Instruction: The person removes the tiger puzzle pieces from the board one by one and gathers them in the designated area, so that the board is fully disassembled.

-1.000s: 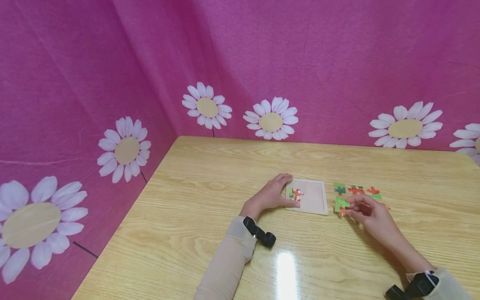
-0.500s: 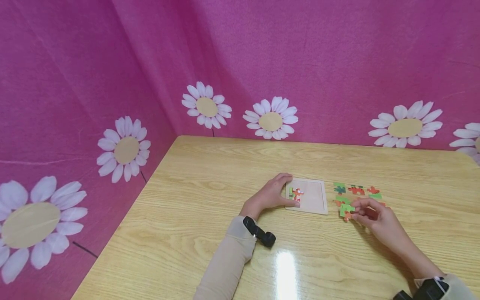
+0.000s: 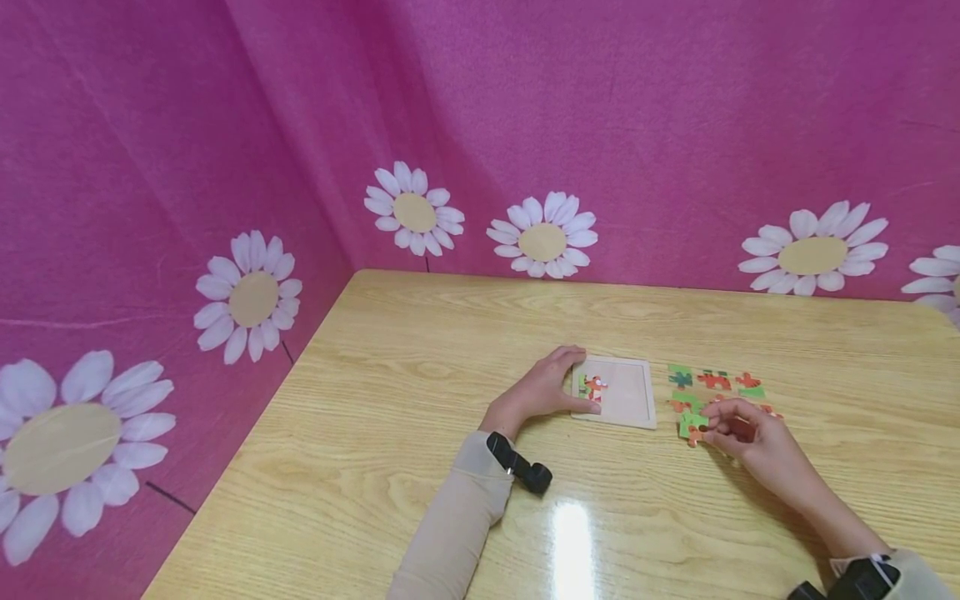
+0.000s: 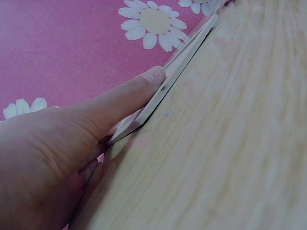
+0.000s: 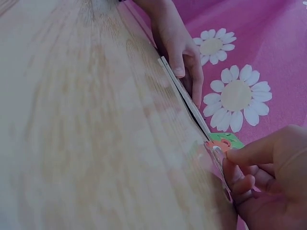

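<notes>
A square wooden puzzle tray [image 3: 628, 392] lies on the table in the head view, with joined orange and green jigsaw pieces [image 3: 595, 388] along its left side. My left hand [image 3: 538, 390] grips the tray's left side, its thumb [image 4: 136, 91] over the near edge and its fingers at the far corner. Right of the tray, my right hand [image 3: 757, 437] pinches a green and orange jigsaw piece [image 3: 692, 425] between thumb and fingertips. That piece is tilted up in the right wrist view. Several loose jigsaw pieces [image 3: 714, 380] lie behind the right hand, which partly hides some.
The wood-grain table [image 3: 420, 333] reaches back to a pink curtain [image 3: 637, 125] printed with white flowers. Another stretch of curtain hangs along the table's left edge. A bright reflection shows on the near tabletop.
My right hand has moved slightly right and toward me with the pinched jigsaw piece, uncovering another piece behind it. Over the last half second it barely moves. The left hand stays on the tray.
</notes>
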Tool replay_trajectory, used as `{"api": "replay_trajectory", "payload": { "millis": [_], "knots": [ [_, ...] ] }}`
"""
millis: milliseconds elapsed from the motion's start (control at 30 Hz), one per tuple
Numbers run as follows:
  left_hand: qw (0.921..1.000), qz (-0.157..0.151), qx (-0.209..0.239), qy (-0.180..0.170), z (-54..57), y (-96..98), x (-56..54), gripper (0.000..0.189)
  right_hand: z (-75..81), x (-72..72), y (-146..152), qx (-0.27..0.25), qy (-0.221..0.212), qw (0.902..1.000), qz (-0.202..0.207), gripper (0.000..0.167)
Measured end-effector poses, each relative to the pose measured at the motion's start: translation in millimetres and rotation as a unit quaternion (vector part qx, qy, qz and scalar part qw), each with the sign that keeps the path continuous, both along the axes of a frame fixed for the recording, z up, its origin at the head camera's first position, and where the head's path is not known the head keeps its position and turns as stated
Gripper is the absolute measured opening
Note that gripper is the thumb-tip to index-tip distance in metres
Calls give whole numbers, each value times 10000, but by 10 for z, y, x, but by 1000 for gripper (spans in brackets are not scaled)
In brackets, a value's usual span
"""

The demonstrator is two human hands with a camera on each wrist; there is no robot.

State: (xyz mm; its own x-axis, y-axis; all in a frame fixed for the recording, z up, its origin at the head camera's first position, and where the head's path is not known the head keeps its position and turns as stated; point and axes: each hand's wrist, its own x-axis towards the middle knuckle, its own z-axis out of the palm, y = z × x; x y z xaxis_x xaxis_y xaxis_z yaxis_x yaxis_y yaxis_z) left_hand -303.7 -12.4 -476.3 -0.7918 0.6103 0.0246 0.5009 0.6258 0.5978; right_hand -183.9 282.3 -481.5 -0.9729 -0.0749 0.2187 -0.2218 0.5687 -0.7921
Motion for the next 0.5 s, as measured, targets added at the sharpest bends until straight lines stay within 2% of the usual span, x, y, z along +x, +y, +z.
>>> {"api": "replay_trajectory", "payload": {
  "millis": [167, 367, 500],
  "knots": [
    [10000, 4, -4, 8, -3, 0, -5, 88, -12, -7, 1, -37, 59, 9998, 169, 21],
    [10000, 3, 6, -29, -7, 2, -5, 89, -32, -17, -2, 74, 236, 9996, 118, 25],
    [9999, 18, 0, -99, 4, 5, 3, 89, -22, -23, 0, 53, 93, 9998, 139, 24]
  ]
}}
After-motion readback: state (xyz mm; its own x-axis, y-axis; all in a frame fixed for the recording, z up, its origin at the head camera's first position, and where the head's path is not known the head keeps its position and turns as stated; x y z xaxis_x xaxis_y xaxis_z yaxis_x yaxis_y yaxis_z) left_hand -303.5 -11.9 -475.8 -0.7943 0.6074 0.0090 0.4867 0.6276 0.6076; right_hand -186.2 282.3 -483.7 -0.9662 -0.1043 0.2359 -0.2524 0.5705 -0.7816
